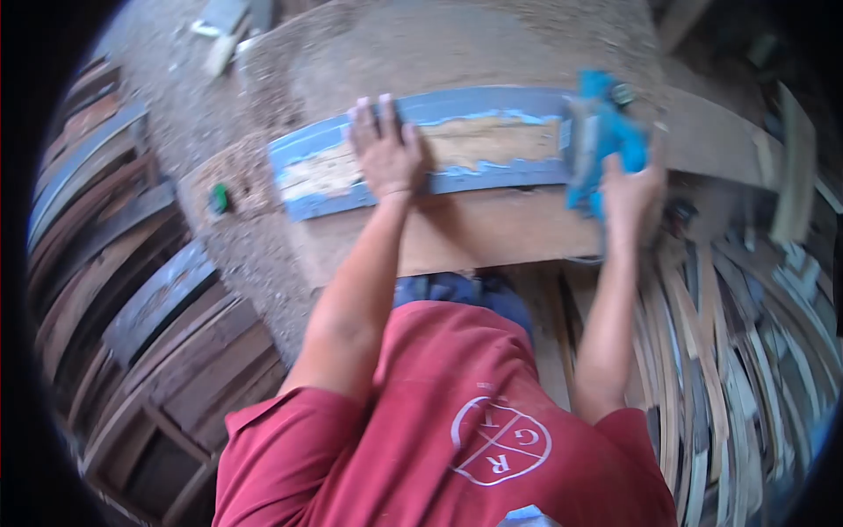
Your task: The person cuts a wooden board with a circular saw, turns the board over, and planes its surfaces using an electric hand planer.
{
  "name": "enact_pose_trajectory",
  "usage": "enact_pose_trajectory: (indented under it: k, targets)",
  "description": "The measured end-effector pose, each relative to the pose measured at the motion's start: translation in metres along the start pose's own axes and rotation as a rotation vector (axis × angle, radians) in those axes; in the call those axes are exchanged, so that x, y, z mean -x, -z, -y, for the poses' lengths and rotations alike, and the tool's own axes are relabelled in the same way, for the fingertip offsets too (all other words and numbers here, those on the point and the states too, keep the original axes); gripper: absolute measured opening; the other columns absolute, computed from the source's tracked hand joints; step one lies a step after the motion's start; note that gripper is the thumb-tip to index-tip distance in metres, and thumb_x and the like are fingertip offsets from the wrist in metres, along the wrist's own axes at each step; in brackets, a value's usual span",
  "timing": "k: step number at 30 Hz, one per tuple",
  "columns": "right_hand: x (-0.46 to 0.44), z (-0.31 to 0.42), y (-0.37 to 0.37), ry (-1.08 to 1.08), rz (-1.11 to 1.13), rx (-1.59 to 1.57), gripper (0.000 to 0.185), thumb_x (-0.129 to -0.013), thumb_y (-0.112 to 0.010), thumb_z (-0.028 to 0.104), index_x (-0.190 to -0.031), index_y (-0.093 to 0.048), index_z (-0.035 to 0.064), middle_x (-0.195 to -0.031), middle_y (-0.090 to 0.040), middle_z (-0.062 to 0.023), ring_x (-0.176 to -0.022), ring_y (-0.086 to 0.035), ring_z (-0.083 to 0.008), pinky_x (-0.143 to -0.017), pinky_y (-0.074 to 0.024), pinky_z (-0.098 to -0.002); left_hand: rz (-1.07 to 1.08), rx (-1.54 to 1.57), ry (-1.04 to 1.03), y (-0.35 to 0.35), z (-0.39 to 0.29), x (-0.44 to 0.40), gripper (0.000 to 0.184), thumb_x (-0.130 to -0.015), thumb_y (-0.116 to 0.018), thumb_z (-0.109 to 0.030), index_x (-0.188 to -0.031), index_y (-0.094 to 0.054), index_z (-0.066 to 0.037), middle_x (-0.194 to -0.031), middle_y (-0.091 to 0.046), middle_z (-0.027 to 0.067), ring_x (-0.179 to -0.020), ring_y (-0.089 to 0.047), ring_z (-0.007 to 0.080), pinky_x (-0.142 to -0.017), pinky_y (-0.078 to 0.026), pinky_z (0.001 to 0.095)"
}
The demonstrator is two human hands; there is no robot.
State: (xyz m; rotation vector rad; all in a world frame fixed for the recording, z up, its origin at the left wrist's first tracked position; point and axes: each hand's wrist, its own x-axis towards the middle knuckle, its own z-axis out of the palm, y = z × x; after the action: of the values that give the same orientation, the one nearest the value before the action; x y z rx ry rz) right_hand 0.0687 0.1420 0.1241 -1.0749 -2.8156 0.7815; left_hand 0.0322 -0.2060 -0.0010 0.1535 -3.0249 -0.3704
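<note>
A long board [492, 145] with blue-grey paint and a bare wood strip down its middle lies across the work table. Fingers spread, my left hand [385, 158] presses flat on the board left of its middle. At the board's right end sits a teal power tool [597, 140], somewhat blurred. My right hand [630, 189] is wrapped round the tool's handle. The tool's underside is hidden.
The dusty work table [369, 246] extends beyond the board on both sides. A small green object [219, 198] rests at its left. Stacked boards [162, 303] fill the left side. Many thin wood strips [702, 351] lie at the lower right, and a pale slat [793, 167] stands right.
</note>
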Motion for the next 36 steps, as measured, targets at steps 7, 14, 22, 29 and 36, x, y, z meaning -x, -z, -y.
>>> enact_pose_trajectory:
  k: [7,14,22,29,36]
  targets:
    - [0.133,-0.009,0.000,-0.051,0.027,-0.375,0.048,-0.089,-0.068,-0.001,-0.137,-0.065,-0.0035,-0.114,-0.077,-0.0217,-0.108,-0.077,-0.0303,-0.097,-0.0571,-0.0427,-0.003,-0.023,-0.018,0.000,0.000,-0.001,0.065,-0.107,-0.047,-0.050,-0.166,-0.042,-0.024,-0.175,-0.032,0.0172,-0.164,-0.024,0.0364,-0.135,-0.010,0.0528]
    - [-0.001,0.057,-0.037,0.127,-0.077,-0.387,0.019,-0.087,-0.069,0.007,-0.102,-0.069,-0.0038,-0.085,-0.075,-0.0225,-0.078,-0.075,-0.0346,-0.076,-0.0563,-0.0442,-0.037,-0.039,-0.056,-0.004,0.002,0.001,0.064,-0.108,-0.047,-0.048,-0.167,-0.041,-0.023,-0.174,-0.033,0.0169,-0.163,-0.026,0.0367,-0.134,-0.012,0.0539]
    - [0.152,0.004,-0.013,0.011,0.108,-0.405,0.056,-0.088,-0.070,0.003,-0.143,-0.061,0.0009,-0.124,-0.073,-0.0278,-0.120,-0.072,-0.0415,-0.102,-0.0557,-0.0458,-0.007,-0.020,-0.029,0.002,0.000,0.002,0.064,-0.108,-0.046,-0.047,-0.167,-0.041,-0.022,-0.175,-0.032,0.0176,-0.164,-0.023,0.0376,-0.134,-0.011,0.0544]
    - [0.075,0.066,-0.040,0.099,0.014,-0.427,0.036,-0.088,-0.071,0.005,-0.121,-0.066,-0.0048,-0.095,-0.074,-0.0221,-0.088,-0.075,-0.0356,-0.083,-0.0564,-0.0449,0.001,-0.016,-0.040,0.000,0.000,0.001,0.064,-0.108,-0.047,-0.048,-0.166,-0.041,-0.021,-0.175,-0.031,0.0184,-0.163,-0.023,0.0381,-0.134,-0.010,0.0549]
    - [0.094,0.061,-0.043,0.087,0.022,-0.363,0.035,-0.087,-0.072,0.007,-0.121,-0.066,-0.0032,-0.095,-0.074,-0.0237,-0.089,-0.075,-0.0378,-0.083,-0.0568,-0.0466,-0.006,-0.018,-0.038,-0.001,0.001,0.002,0.064,-0.110,-0.044,-0.048,-0.168,-0.038,-0.023,-0.176,-0.029,0.0155,-0.165,-0.022,0.0350,-0.134,-0.009,0.0529]
